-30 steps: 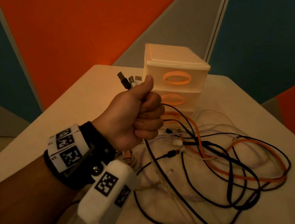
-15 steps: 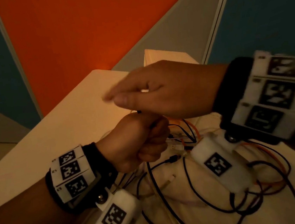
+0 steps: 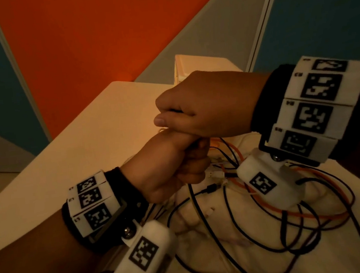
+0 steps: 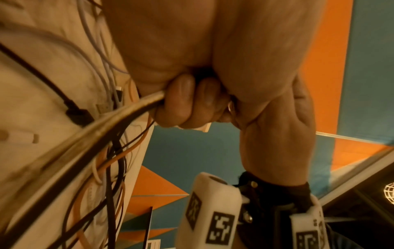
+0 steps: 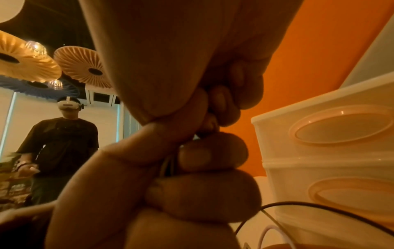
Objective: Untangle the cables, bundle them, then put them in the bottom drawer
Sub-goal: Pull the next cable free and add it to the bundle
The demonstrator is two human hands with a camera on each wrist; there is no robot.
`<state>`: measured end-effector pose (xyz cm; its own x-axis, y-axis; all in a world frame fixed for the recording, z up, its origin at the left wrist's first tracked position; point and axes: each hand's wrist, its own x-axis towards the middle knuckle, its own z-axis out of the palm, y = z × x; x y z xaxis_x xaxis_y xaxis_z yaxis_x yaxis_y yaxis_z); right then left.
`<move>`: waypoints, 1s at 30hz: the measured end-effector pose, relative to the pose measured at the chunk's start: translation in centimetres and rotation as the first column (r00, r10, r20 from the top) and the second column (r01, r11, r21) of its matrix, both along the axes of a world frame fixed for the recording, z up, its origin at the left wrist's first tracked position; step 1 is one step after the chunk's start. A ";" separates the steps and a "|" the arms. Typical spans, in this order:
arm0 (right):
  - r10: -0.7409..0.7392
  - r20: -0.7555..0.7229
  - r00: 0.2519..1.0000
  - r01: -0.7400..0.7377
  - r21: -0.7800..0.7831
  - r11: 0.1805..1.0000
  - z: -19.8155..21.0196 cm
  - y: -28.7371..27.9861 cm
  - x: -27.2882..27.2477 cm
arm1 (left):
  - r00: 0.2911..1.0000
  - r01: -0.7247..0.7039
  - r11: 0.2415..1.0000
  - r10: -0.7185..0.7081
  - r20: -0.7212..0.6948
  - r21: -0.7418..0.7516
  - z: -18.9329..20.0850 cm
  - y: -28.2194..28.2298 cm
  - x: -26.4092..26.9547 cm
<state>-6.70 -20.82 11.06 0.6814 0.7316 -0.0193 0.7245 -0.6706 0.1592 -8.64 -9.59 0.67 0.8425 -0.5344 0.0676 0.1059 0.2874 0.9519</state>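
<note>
Several cables [image 3: 262,214] are running through the clenched left hand [image 3: 169,171], trailing onto the worktop [image 3: 70,166]; the right hand [image 3: 206,104] is curling over their ends, beside two stacked drawers [image 5: 332,151]

A pale table [image 3: 83,160] stands against a wall painted in slanting fields of orange [image 3: 100,37], teal [image 3: 326,7] and grey [image 3: 225,34], with a light strip [image 3: 260,24] running up between grey and teal. In the right wrist view, pleated round ceiling lamps [image 5: 83,67] hang from a dark ceiling, and a person in a dark T-shirt [image 5: 59,141] stands wearing a white headset [image 5: 67,104].
</note>
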 end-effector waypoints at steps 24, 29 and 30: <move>-0.155 -0.181 0.971 0.223 0.463 0.858 -2.0 -2.2 1.0 | 0.987 -0.162 0.974 0.158 -0.033 -0.159 -0.8 -0.7 0.8; -0.148 -0.711 0.687 0.719 0.637 0.277 -6.0 -2.3 -1.1 | 0.966 -0.255 0.936 0.236 -0.107 -0.241 -0.7 0.2 1.8; -0.020 -0.819 0.573 0.800 0.554 0.231 -7.1 -2.0 -2.1 | 0.963 -0.267 0.929 0.247 -0.107 -0.256 -0.7 0.2 1.8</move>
